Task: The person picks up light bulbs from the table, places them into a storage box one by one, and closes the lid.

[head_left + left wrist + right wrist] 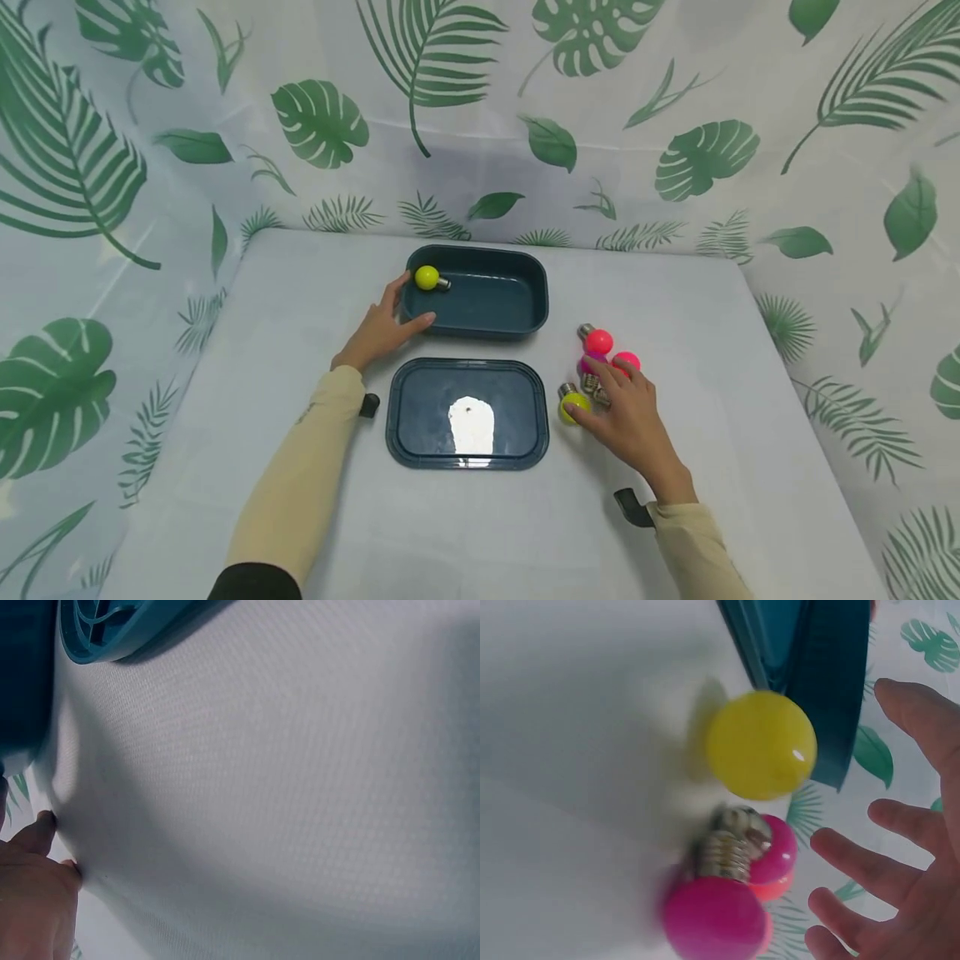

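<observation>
Currently, we are noting the right hand (630, 417) hovering over the right side of the bench (300, 292), its grip standing wide, thumb well parted from the fingers, holding nothing. We are finding the loose yellow bulb (761, 746) nearest on the thumb side: in the right wrist view its globe is sitting level with the gap between thumb and forefinger. We are treating that alignment as the deciding relation. By the head view, its long axis is running away from the person and slightly left, metal base pointing outward. A red bulb (598, 342) and a purple bulb (715, 919) are lying close by; whether a fingertip is touching either, we are unable to tell. The left hand (378, 333) is resting at the left end of the blue box (487, 334), fingers loosely spread, thumb at the near corner, well apart from the loose bulbs. Another yellow bulb (427, 277) is lying inside that box, at its left end. The lid (420, 417) is lying between box and person, just left of the loose yellow bulb.
</observation>
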Motion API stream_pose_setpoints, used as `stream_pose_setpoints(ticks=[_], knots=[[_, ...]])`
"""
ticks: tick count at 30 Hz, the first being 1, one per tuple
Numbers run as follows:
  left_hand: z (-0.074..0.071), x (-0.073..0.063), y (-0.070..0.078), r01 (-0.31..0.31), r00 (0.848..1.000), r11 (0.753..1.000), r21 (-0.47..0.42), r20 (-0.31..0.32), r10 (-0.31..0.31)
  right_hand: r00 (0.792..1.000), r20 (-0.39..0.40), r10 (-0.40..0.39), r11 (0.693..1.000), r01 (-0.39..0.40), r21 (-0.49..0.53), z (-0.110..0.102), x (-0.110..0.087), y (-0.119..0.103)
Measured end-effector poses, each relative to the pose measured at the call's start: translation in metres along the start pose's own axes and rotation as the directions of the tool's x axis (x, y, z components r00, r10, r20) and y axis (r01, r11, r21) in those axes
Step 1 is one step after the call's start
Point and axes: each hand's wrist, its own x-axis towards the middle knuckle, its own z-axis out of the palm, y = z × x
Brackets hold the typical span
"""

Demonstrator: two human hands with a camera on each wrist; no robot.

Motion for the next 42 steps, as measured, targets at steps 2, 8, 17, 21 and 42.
stream_pose_setpoints(ticks=[2, 8, 17, 21, 42], knots=[[0.000, 0.001, 0.000, 0.000, 1.000, 1.000, -0.002, 0.001, 0.000, 1.000, -0.006, 0.002, 1.000, -0.002, 0.005, 0.004, -0.004, -0.001], [-0.002, -0.002, 0.002, -0.004, 1.000, 1.000, -0.003, -0.011, 0.004, 1.000, -0.012, 0.025, 1.000, -0.025, -0.004, 0.015, -0.016, -0.005], [-0.003, 0.000, 0.002, -0.020, 1.000, 1.000, 0.011, -0.019, 0.020, 0.999, -0.036, 0.022, 0.999, -0.023, -0.043, 0.022, -0.025, -0.008], [-0.002, 0.001, 0.001, -0.015, 1.000, 1.000, 0.020, -0.015, 0.015, 0.999, -0.049, 0.023, 0.998, -0.026, -0.061, 0.024, -0.023, -0.008], [0.001, 0.001, 0.000, -0.030, 0.999, 1.000, -0.005, -0.017, 0.030, 0.997, -0.074, 0.023, 0.988, -0.034, -0.151, 0.036, -0.024, -0.003]])
